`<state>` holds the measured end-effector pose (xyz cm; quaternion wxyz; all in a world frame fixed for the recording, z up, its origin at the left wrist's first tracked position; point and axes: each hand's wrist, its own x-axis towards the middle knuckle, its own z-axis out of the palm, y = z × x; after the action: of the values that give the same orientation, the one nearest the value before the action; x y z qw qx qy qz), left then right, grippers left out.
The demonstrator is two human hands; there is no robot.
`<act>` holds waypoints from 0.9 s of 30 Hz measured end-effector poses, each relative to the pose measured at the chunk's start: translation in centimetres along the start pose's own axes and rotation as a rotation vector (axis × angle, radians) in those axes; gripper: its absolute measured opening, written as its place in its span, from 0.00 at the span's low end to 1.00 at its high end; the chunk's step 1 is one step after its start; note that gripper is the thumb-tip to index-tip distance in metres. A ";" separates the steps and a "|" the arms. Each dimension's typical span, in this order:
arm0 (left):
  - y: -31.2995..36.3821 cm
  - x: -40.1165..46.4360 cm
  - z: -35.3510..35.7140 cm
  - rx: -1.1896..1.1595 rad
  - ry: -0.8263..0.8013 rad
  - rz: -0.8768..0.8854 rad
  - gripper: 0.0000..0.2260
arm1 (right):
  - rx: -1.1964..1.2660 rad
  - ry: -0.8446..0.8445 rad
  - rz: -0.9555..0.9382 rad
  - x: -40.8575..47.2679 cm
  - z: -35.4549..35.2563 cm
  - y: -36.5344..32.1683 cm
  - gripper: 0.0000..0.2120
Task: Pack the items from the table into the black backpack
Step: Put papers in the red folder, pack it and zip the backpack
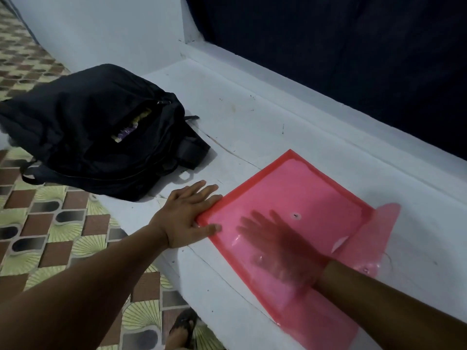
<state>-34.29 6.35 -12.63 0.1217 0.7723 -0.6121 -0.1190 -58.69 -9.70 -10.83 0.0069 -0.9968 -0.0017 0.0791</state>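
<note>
Backpack (pixel 101 127), black, slumped at upper left of the frame on the white table (pixel 252 117), main zip gaping on a sliver of yellow and purple contents (pixel 131 127). Pink translucent folder (pixel 303 188) flat at lower right, well apart from the bag, flap (pixel 374 236) thrown open toward the right edge (snap studs visible). Left hand (pixel 187 218) at frame centre, fingers straight on the table, thumb pressing the folder's near-left corner; right hand (pixel 278 243) slid inside the folder, fingers spread flat, seen dimly through the plastic.
</note>
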 end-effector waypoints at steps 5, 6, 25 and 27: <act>0.1 -0.1 -0.3 0.009 -0.029 0.001 0.39 | -0.103 -0.198 0.137 -2.4 1.1 0.8 0.32; 0.2 -0.2 -0.3 0.016 -0.031 0.007 0.38 | -0.099 -0.223 0.159 -3.3 1.7 1.0 0.32; -1.0 -0.5 0.1 -0.247 0.037 0.176 0.30 | 0.873 0.703 1.486 -9.6 -3.5 -6.1 0.32; -1.2 -0.4 0.3 -0.305 0.075 0.189 0.30 | 0.953 0.723 1.435 -8.0 -4.2 -6.8 0.27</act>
<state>-33.36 6.97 -13.35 0.2706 0.6880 -0.6517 -0.1696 -65.96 -3.02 -5.36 0.3648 -0.6155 0.6491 -0.2584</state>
